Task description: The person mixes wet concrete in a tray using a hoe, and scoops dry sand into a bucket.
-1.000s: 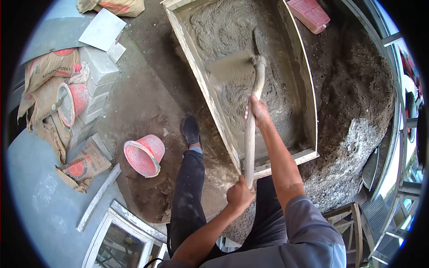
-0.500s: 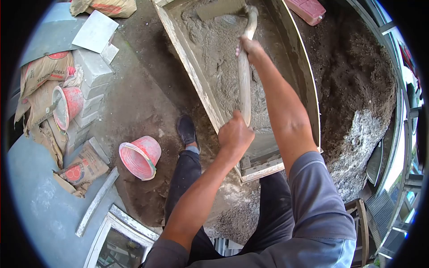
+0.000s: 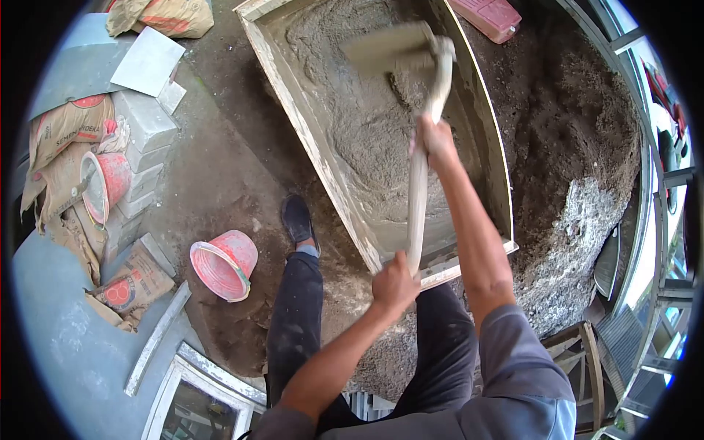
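Observation:
A hoe (image 3: 418, 202) with a pale wooden handle slants across a wooden mixing trough (image 3: 312, 150) that holds wet grey mortar (image 3: 348, 121). My left hand (image 3: 396, 283) is closed round the handle's lower end, near the trough's front edge. Farther up, my right hand (image 3: 435, 141) wraps the handle below the hoe's head. The mortar-coated blade (image 3: 389, 50) is blurred by motion and appears raised over the far part of the mortar. Beneath and beside it, a groove shows in the mortar.
A red bucket (image 3: 224, 265) lies tilted on the ground to the left. Behind it are cement bags (image 3: 136, 282), stacked grey blocks (image 3: 143, 136) and another red bucket (image 3: 114, 180). Dark sand (image 3: 572, 110) is heaped right of the trough, near a red container (image 3: 491, 18).
Both hands have moved with the hoe, the right one nearer to me and to the right. The blade has come up out of the mortar. The view has shifted slightly.

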`<state>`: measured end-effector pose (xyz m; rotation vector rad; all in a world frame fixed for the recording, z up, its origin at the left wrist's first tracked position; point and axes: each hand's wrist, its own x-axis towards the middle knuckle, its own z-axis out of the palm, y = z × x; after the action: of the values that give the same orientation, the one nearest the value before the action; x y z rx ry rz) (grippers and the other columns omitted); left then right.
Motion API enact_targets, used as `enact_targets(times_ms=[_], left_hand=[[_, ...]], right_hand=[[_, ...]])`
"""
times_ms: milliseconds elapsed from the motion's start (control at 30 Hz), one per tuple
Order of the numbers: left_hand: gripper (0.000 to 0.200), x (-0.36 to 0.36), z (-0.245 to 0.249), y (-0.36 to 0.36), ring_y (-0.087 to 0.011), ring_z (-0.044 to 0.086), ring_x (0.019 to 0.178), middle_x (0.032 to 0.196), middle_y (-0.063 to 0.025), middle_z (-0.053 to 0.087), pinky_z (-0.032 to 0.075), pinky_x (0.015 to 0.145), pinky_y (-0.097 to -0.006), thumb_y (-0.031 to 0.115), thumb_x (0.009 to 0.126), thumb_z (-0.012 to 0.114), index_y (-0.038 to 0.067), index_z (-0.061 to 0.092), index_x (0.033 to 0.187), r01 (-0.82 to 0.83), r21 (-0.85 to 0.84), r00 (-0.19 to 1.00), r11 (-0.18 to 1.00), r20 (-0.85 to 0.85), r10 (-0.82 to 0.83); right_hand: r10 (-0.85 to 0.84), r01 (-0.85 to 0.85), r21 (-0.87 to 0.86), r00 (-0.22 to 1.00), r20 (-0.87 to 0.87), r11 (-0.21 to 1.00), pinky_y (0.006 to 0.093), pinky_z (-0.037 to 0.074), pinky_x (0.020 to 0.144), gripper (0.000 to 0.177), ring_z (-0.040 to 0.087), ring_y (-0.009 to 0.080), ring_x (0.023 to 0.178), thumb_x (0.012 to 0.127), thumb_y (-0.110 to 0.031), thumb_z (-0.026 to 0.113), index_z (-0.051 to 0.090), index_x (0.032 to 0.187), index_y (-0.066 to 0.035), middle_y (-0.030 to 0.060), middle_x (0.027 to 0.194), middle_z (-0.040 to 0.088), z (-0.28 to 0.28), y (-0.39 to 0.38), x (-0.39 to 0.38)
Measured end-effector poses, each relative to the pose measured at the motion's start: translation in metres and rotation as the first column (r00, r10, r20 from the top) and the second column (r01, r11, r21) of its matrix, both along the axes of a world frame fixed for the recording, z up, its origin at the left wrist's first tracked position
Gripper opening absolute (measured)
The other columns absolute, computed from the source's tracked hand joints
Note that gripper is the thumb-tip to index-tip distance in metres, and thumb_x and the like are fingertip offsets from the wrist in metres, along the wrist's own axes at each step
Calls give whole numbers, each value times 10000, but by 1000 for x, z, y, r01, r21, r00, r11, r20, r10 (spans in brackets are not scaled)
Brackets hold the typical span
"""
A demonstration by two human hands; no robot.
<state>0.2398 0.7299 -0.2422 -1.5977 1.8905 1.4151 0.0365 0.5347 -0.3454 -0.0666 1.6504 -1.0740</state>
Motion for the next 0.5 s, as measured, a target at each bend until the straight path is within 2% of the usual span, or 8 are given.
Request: enact_targets(times_ms=[33,67,133,233,333,367,467,500], left_hand=[[450,-15,-10,-27,-424,730,744,856,-264,713,596,660,-511,195,817,736,-7,510,1151,-73,-28,995,997,-65,71],[440,-28,-17,-51,-430,728,749,859,-268,712,592,665,-512,184,817,730,-12,520,1151,-145,-52,982,988,-130,137],[385,-52,-28,-83,-459,716,851,892,-293,704,574,704,-518,173,811,702,-40,524,1078,-217,-14,943,976,-261,206],[309,-64,-46,-80,-409,726,780,833,-251,700,572,700,-470,123,794,667,-34,548,1032,-383,141,787,913,-469,402],[248,-61,-86,-97,-324,684,678,761,-171,665,563,685,-413,76,788,637,-7,561,1009,-332,187,796,925,-470,381],[203,-62,-96,-108,-196,634,645,733,-81,613,521,619,-352,74,774,653,25,558,947,-327,383,785,864,-400,474],[154,-81,-128,-97,-185,635,647,735,-84,612,528,615,-346,30,763,650,40,558,886,-229,732,554,642,-444,704],[139,-92,-124,-86,-196,634,635,729,-86,615,532,607,-341,5,753,649,37,561,856,-229,798,500,557,-395,771]], right_hand=[[35,-41,-74,997,-73,996,360,494,402,275,579,191,476,957,-219,584,541,978,52,79,651,570,-7,-32,-13],[163,-176,-64,971,-176,982,373,503,406,277,603,200,488,946,-217,583,541,953,57,100,676,595,-7,-63,-27],[277,-306,-33,900,-336,952,370,505,406,265,612,202,486,934,-194,598,531,945,62,120,696,611,1,-105,-42],[202,-293,-123,854,-479,948,367,520,424,266,621,202,496,913,-158,614,524,983,83,119,707,611,23,-115,-39],[211,-312,-162,867,-452,936,351,534,455,319,642,191,564,914,-173,650,514,1086,59,105,737,601,17,-123,-44],[256,-365,-154,844,-472,918,345,547,480,373,649,189,577,919,-201,651,498,1141,57,99,735,608,10,-130,-49],[361,-488,79,517,-776,869,353,552,504,380,654,197,574,919,-223,645,515,1127,67,111,740,635,-49,-139,-52],[399,-494,123,504,-766,861,409,575,614,450,692,276,690,903,-272,641,524,1133,97,204,809,662,-57,-129,-54]])
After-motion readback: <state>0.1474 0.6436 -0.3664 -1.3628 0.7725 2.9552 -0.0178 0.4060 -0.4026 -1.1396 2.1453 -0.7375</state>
